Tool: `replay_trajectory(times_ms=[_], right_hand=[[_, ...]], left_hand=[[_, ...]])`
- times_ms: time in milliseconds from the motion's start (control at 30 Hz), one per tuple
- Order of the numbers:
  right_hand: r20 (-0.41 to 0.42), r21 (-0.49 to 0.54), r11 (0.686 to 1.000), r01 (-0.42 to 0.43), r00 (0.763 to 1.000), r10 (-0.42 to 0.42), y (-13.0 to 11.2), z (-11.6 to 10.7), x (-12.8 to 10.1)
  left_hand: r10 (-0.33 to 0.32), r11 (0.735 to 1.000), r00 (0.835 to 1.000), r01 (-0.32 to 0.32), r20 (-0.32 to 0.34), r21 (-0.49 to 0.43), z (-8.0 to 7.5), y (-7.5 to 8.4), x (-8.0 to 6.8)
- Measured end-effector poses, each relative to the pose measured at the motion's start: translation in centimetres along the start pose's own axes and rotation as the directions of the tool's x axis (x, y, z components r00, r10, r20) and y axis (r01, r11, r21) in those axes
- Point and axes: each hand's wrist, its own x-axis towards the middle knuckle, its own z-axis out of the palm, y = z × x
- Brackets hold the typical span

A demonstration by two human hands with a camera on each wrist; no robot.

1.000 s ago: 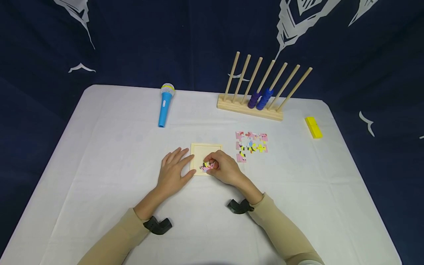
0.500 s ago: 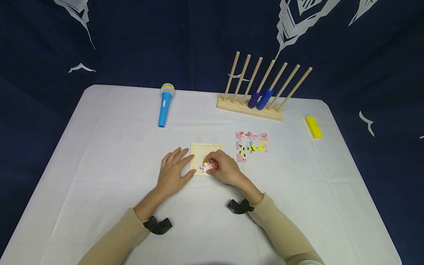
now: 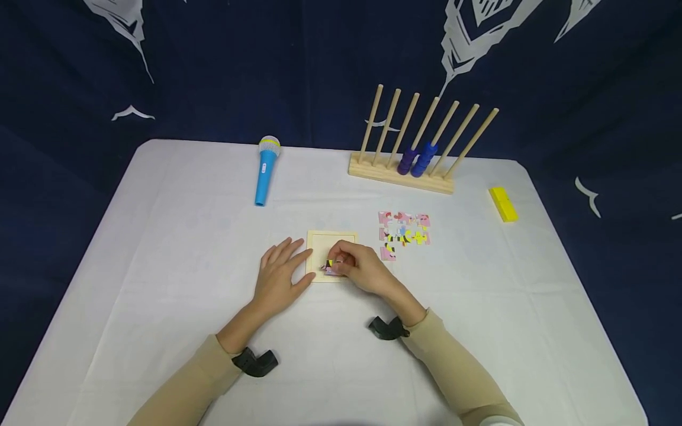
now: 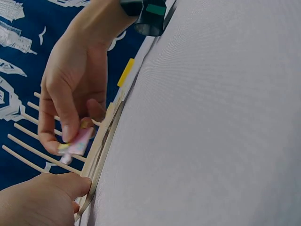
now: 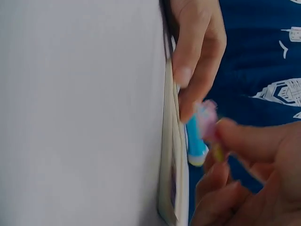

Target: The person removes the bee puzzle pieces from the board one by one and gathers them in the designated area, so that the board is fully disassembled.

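A small square wooden puzzle tray (image 3: 331, 239) lies in the middle of the white table. My left hand (image 3: 278, 278) rests flat beside it, fingers straight, fingertips touching the tray's left edge (image 5: 188, 70). My right hand (image 3: 358, 267) pinches a pink and yellow puzzle piece (image 3: 331, 267) (image 4: 77, 142) (image 5: 207, 117) tilted just above the tray's lower left part. A loose group of pink, yellow and black puzzle pieces (image 3: 404, 234) lies on the cloth to the right of the tray.
A blue toy microphone (image 3: 264, 170) lies at the back left. A wooden peg rack (image 3: 405, 173) with purple and blue rings on two pegs stands at the back. A yellow block (image 3: 503, 204) lies at the far right. Dark blue curtains surround the table.
The right hand has tilted the pinched piece slightly and lowered it toward the tray. The left hand has stayed in place. The view has shifted a little.
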Motion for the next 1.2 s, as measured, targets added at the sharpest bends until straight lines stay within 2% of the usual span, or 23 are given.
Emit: replay_trajectory(times_ms=[100, 233, 300, 500, 600, 700, 833, 933, 1200], right_hand=[[-0.023, 0.052, 0.999, -0.001, 1.000, 0.002, -0.9, -1.2, -0.2], [-0.059, 0.061, 0.998, -0.019, 0.998, 0.023, -2.7, -3.8, -1.0], [-0.072, 0.067, 0.997, -0.042, 0.996, 0.047, -2.2, -4.9, -1.4], [-0.136, 0.109, 0.977, -0.185, 0.970, 0.199, 2.9, -7.8, -2.8], [-0.184, 0.100, 0.966, -0.240, 0.949, 0.255, 3.8, -9.4, -3.9], [-0.208, 0.111, 0.959, -0.262, 0.937, 0.280, 3.7, -10.7, -4.8], [-0.198, 0.142, 0.948, -0.284, 0.930, 0.308, 3.7, -11.5, -5.3], [-0.174, 0.143, 0.937, -0.319, 0.924, 0.341, 4.7, -11.5, -5.2], [-0.127, 0.021, 0.915, -0.404, 0.906, 0.403, 6.8, -10.6, -4.5]], left_hand=[[-0.001, 1.000, 1.000, 0.001, 0.001, -0.001, 0.0, 0.0, 0.0], [-0.010, 1.000, 1.000, 0.011, 0.010, -0.008, 0.0, 0.1, 0.0], [-0.014, 1.000, 1.000, 0.014, 0.013, -0.013, 0.0, 0.1, 0.0], [-0.016, 1.000, 1.000, 0.016, 0.013, -0.020, 0.1, 0.0, 0.0], [-0.014, 1.000, 1.000, 0.015, 0.013, -0.023, 0.2, 0.0, 0.0], [-0.014, 1.000, 1.000, 0.015, 0.009, -0.025, 0.2, 0.0, 0.0], [-0.014, 1.000, 1.000, 0.014, 0.002, -0.026, 0.2, -0.1, 0.0], [-0.014, 1.000, 1.000, 0.014, 0.002, -0.026, 0.3, -0.1, 0.0], [-0.005, 1.000, 1.000, 0.005, -0.007, -0.014, 0.4, -0.4, 0.0]])
